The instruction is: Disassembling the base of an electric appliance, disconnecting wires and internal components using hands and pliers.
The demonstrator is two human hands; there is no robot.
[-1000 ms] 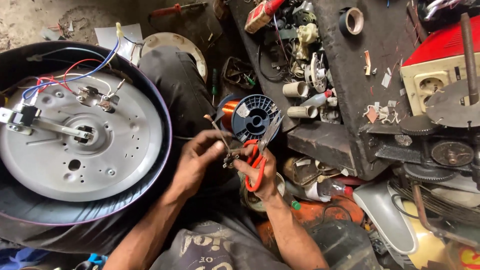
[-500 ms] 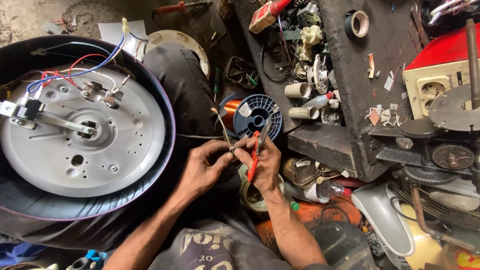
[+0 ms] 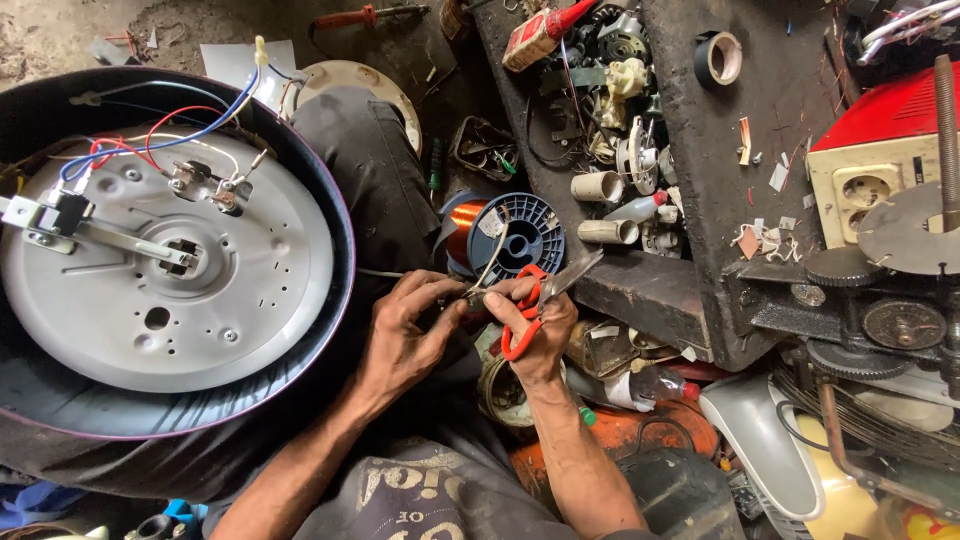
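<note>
Right hand [image 3: 540, 325] is gripping orange-handled steel scissors [image 3: 532, 305] whose blades are closing on a thin wire end [image 3: 470, 297] pinched by left hand [image 3: 410, 330], beside the blue copper-wire spool [image 3: 520, 238]; slipping risks cutting the fingers.

scissors [image 3: 535, 300]: orange-red loop handles, steel blades; blades point up-right, partly parted, tips reaching toward the bench edge; handles low, over the lap.
wire [image 3: 488, 268]: thin pale strand, runs from the pinch point up toward the spool; lower end sits by the scissor blades, exact contact too small to tell.
spool [image 3: 520, 238]: blue plastic flange facing up, copper winding showing on its left; lies on its side just above the scissors.
</note>
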